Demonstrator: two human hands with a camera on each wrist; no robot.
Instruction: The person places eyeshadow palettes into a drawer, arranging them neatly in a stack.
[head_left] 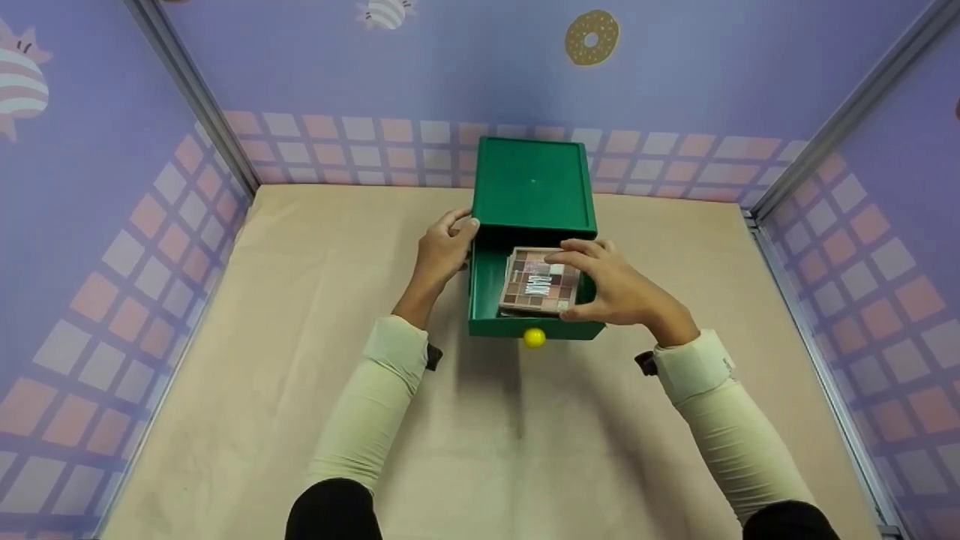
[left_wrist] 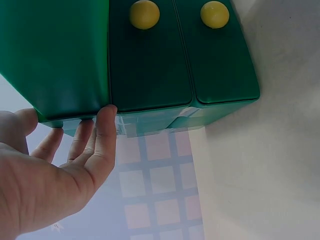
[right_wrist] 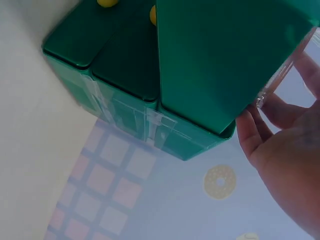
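Observation:
A green drawer cabinet (head_left: pixel 534 184) stands at the back of the table, its top drawer (head_left: pixel 487 281) pulled out. Inside that drawer lies an eyeshadow palette (head_left: pixel 525 289) with a clear lid and printed lettering, with more edges showing under it like a small stack. My right hand (head_left: pixel 619 289) holds the palette at its right side, thumb at the near corner and fingers at the far edge. At the cabinet's left front corner, my left hand (head_left: pixel 444 251) rests its thumb and slightly bent fingers against the side. The left wrist view shows those fingertips (left_wrist: pixel 106 112) touching the green side.
A yellow knob (head_left: pixel 534 338) sticks out from the open drawer's front. Two closed drawers (left_wrist: pixel 150 65) with yellow knobs sit below it. Clear tape (right_wrist: pixel 152 120) runs along the cabinet's side. Patterned purple walls (head_left: pixel 487 67) enclose the beige-covered table (head_left: pixel 315 300) at the back and sides.

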